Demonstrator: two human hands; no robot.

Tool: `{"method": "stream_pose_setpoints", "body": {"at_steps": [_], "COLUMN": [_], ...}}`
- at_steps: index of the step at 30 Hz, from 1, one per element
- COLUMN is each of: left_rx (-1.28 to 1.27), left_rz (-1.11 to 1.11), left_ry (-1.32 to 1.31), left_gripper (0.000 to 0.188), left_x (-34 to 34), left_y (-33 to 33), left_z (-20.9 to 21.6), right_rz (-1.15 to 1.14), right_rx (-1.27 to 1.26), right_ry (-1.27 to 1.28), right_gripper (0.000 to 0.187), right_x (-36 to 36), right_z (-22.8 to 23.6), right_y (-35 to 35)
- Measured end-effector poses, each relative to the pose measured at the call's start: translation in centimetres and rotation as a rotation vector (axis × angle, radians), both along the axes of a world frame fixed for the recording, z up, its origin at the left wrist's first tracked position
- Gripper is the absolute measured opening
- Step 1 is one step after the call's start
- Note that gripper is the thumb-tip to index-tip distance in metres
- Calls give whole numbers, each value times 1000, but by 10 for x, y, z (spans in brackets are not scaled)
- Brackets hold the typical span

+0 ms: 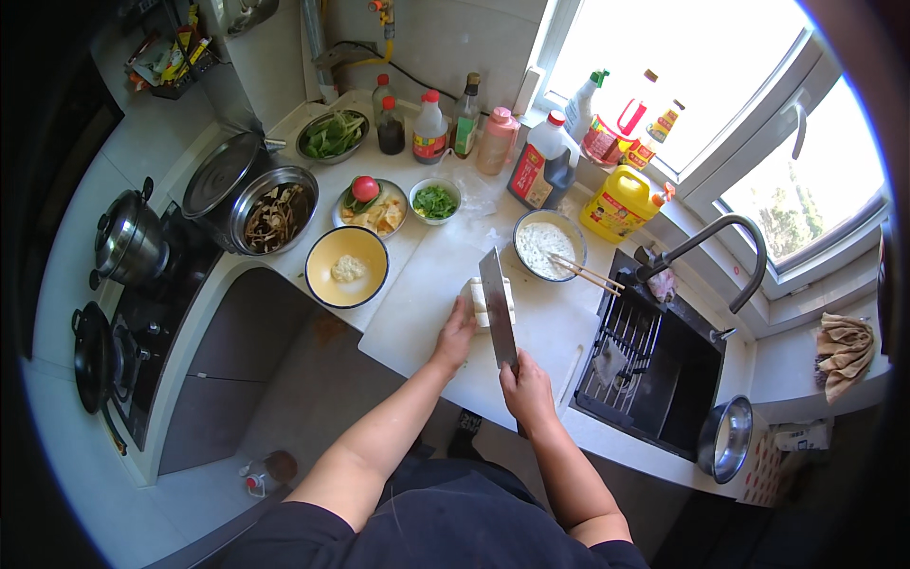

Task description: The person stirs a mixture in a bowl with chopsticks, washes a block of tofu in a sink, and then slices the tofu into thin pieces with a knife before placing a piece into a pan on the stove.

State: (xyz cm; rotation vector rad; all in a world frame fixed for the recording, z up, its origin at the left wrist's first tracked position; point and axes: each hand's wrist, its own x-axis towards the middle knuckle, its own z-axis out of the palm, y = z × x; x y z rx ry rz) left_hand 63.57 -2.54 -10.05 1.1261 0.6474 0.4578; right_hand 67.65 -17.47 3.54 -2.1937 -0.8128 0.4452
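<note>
My right hand (529, 387) is closed round the handle of a kitchen cleaver (496, 302). Its broad blade points away from me, over a block of white tofu (479, 296) that shows cut lines. Against the block's left side rests my left hand (458, 334), its fingers stretched along the edge and not wrapped round it. The tofu lies on a white cutting board (417, 327); the blade hides part of it. Whether the edge is touching the tofu, I cannot tell. Right of the tofu stands a bowl of white, flour-like stuff (548, 249) with chopsticks (592, 273) across its rim.
Left of the board are a yellow bowl (327, 289), a plate with a tomato (365, 189), a bowl of chopped greens (435, 201) and a pot of soaking brown strips (275, 220). Bottles (545, 166) line the back. The black sink (687, 384) is right; the stove (171, 284) is far left.
</note>
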Motion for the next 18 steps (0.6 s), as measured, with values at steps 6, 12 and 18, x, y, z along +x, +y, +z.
{"method": "stream_pose_setpoints", "body": {"at_steps": [6, 12, 18], "left_rx": [134, 194, 212], "left_rz": [-7, -11, -7], "left_ry": [104, 113, 142], "left_gripper": [56, 57, 56], "left_x": [8, 17, 20], "left_y": [1, 2, 3], "left_z": [3, -9, -5], "right_rz": [-1, -17, -25], "right_rx": [-9, -29, -36], "right_ry": [46, 62, 94], "right_gripper": [17, 18, 17], "right_x": [-1, -1, -1], "right_z": [2, -1, 4], "right_y": [5, 6, 8]}}
